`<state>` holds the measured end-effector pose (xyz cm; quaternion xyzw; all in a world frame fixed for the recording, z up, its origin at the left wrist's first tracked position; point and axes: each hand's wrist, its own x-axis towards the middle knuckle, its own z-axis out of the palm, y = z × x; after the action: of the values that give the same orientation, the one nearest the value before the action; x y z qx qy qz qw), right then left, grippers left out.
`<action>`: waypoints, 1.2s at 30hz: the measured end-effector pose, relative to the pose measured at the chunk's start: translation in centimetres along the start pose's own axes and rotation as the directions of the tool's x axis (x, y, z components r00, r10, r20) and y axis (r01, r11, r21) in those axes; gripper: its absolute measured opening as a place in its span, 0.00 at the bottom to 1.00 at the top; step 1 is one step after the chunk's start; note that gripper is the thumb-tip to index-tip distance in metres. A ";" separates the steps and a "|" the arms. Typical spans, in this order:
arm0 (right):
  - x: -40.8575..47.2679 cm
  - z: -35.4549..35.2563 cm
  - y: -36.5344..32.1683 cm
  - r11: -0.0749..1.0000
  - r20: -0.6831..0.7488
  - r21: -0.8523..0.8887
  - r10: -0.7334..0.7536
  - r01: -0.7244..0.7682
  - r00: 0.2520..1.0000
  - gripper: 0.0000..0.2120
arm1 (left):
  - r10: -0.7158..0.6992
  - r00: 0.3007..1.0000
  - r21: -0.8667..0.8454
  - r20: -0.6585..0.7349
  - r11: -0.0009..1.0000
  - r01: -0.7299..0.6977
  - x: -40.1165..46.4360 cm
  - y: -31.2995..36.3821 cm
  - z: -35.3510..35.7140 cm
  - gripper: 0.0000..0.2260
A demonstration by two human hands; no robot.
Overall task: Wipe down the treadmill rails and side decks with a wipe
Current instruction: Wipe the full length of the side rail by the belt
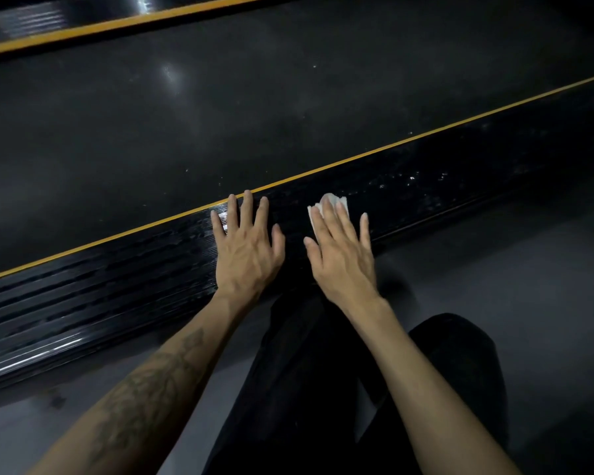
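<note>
A person is down low beside a treadmill, with both arms stretched out to it. There is no box, bin or tub here, so nothing sits inside anything.

The near side deck (124, 289) is a long black strip with ridges, and it runs from low on the left up to the right. A thin yellow line (391, 145) goes along its far edge. Past that is the wide dark belt (254, 108). On the far side there is another side deck (31, 22) with its own yellow line.

The left hand (246, 250) lies flat on the near side deck. Its fingers are straight and spread apart, and it holds nothing. The fingertips reach close to the yellow line.

The right hand (340, 248) is just beside it, also flat with straight fingers. It presses a small white wipe (333, 205) down on the deck. The wipe sticks out past the fingertips. The fingers are not curled round it.

To the right of the wipe, the deck has little pale specks (412, 180) on it.

The left forearm has a dark tattoo (144, 389). The person's legs are in black trousers (306, 389), over a grey floor (511, 255)
</note>
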<state>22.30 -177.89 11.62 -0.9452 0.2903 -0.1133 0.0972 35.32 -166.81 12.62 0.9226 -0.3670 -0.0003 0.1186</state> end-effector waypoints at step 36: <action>-1.5 -0.3 -0.1 0.975 -0.093 0.194 -0.091 0.108 0.991 0.28 | -0.011 1.000 -0.012 -0.029 1.000 0.011 0.2 0.2 0.3 0.28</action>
<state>21.07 -176.98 11.73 -0.9386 0.2337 -0.1859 0.1730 35.27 -167.13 12.42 0.9238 -0.3603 0.0101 0.1294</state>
